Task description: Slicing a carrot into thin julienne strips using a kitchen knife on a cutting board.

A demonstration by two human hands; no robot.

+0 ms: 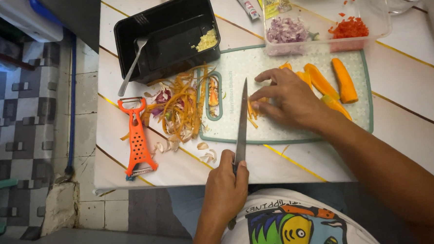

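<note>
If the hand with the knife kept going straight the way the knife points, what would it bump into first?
Probably the black tray. The left hand points the knife up across the cutting board toward it, though depth is unclear.
</note>
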